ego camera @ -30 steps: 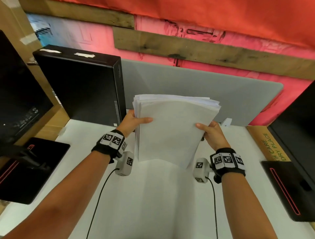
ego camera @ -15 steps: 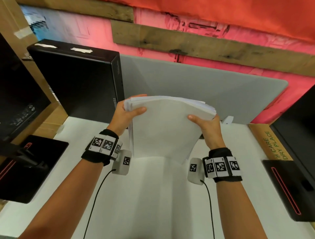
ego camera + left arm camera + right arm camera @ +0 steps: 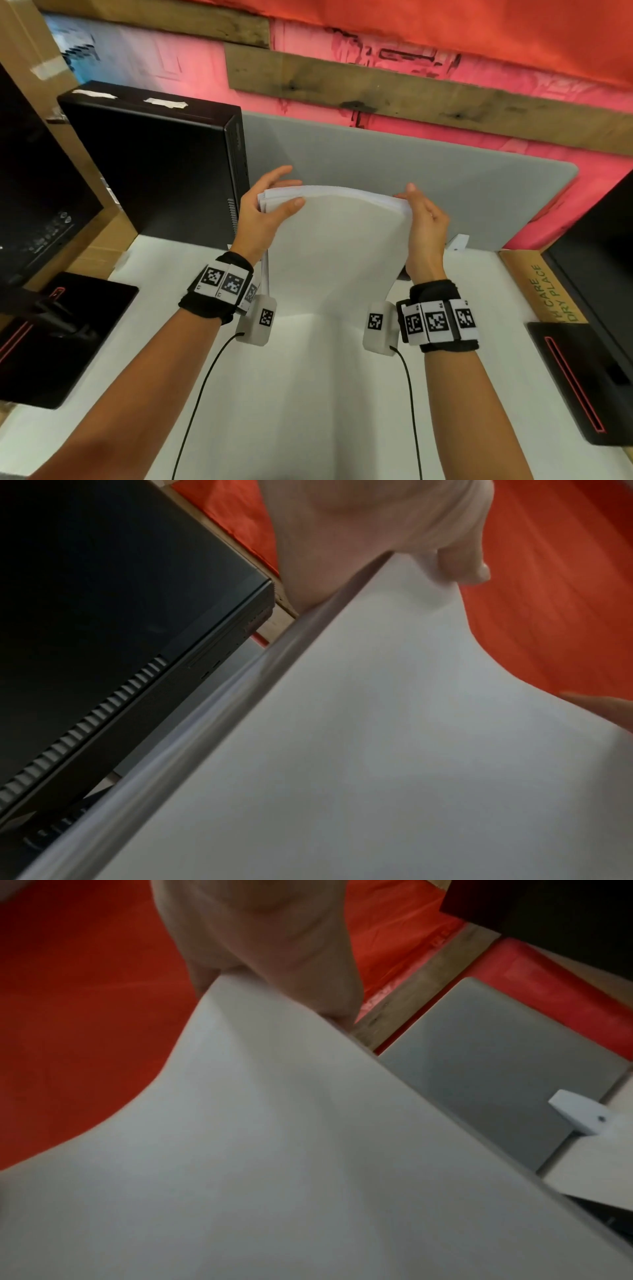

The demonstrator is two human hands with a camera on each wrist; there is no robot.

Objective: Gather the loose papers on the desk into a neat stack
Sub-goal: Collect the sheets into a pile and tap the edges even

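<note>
A thick stack of white papers stands on its lower edge on the white desk, bowed toward me. My left hand grips its upper left corner, thumb on the near face, fingers behind. My right hand holds the upper right corner, fingers along the side edge. In the left wrist view the stack fills the lower right, my thumb on its top. In the right wrist view the sheets fill the lower frame under my hand.
A black computer tower stands at the back left beside the stack. A grey divider panel runs behind. Black monitor bases lie at the left and right. A cardboard box sits right.
Both hands slid up from the stack's sides to its top corners. The stack came down onto the desk and its top edges now look more even.
</note>
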